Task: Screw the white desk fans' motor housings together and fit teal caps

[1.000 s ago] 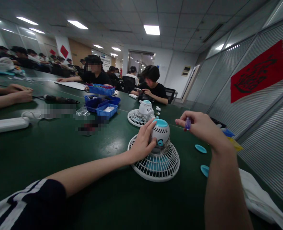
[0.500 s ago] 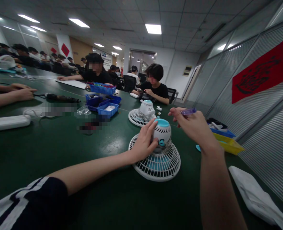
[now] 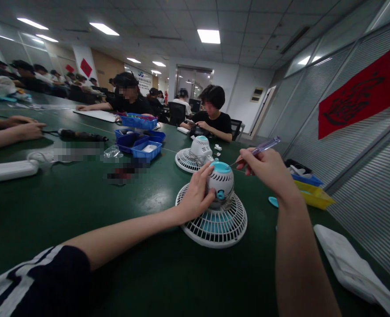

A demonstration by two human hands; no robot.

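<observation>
A small white fan (image 3: 224, 179) lies face down on the green table, its round grille (image 3: 234, 226) at the bottom and its motor housing on top. My left hand (image 3: 196, 193) is wrapped around the left side of that housing, beside a blue knob (image 3: 220, 194). In my right hand (image 3: 264, 169) is a screwdriver (image 3: 267, 145) with a clear purple handle. Its thin shaft slants down to the light blue cap (image 3: 220, 167) on the housing, with the tip at or very near the cap's right edge. Just behind stands a second white fan (image 3: 199, 149), also face down.
Blue parts bins (image 3: 146, 151) stand left of the fans. At the right are a yellow bin (image 3: 317, 197), a blue disc (image 3: 273, 201) and a white packet (image 3: 342, 255). A power strip (image 3: 9, 171) lies at the left. Co-workers sit across the table; another person's hands (image 3: 26, 127) are at far left.
The screwdriver has swung from lying roughly level in my right hand to pointing down-left at the fan's cap. My left hand keeps its hold on the housing. The view has shifted slightly.
</observation>
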